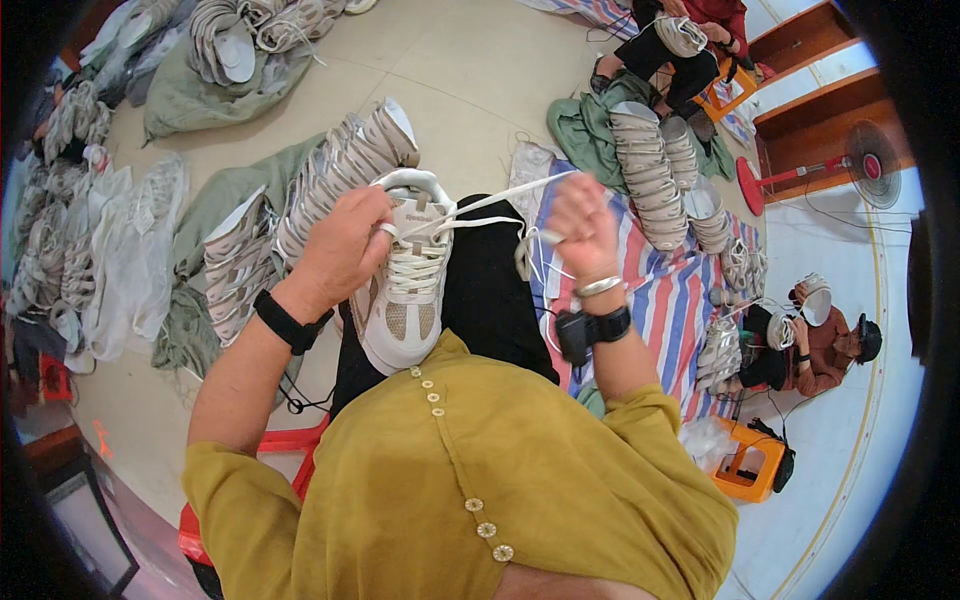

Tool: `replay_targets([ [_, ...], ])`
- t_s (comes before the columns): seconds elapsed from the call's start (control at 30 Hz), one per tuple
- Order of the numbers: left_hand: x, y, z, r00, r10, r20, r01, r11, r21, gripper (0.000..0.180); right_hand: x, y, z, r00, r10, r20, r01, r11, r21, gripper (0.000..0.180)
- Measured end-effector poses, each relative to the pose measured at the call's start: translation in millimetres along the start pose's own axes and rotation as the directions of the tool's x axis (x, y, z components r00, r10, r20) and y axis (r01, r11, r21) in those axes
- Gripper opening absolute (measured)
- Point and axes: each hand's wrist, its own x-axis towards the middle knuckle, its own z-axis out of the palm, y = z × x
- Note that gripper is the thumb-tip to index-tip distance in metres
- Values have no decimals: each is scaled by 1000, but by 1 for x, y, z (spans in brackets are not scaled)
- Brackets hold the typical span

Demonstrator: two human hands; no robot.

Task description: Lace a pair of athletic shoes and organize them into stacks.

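A white and beige sneaker (397, 325) rests on my lap, its toe toward my body and its collar facing away. My left hand (348, 245) is closed on the sneaker's upper edge, by the tongue and top eyelets. Its thumb and fingers press near the laces. Off to the right, my right hand (580, 230) is closed on the white shoelace (500, 193), though slightly blurred. The lace stretches taut from the top eyelets to that hand. A second length of lace hangs in a loop between the hand and my black trouser leg. Criss-crossed lacing covers the front of the sneaker.
Stacked shoe uppers (335, 175) stand on green cloth just beyond my left hand. More stacked uppers (650, 180) lie at right on a striped sheet (640, 310). Two other people handle shoes at far right and right. A red fan (790, 182) stands near the wall.
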Motion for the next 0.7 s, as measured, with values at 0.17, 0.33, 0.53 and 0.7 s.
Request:
replay_targets([
  [0.17,-7,-16,7,984,93,-152,-90,996,25,19,-50,-139,-30,865,-458,-204,414,882,-225,19],
  [0.33,-7,-4,4,984,135,-116,-123,987,105,19,-123,-267,-28,566,-791,-232,641,600,-479,24],
  [0.53,5,-3,-1,993,-113,-17,111,988,-106,24,-103,-229,135,797,-591,124,579,690,-433,19],
  [0.7,40,19,9,981,166,-99,-169,986,-15,26,-95,-106,239,787,-371,492,615,522,-591,21],
])
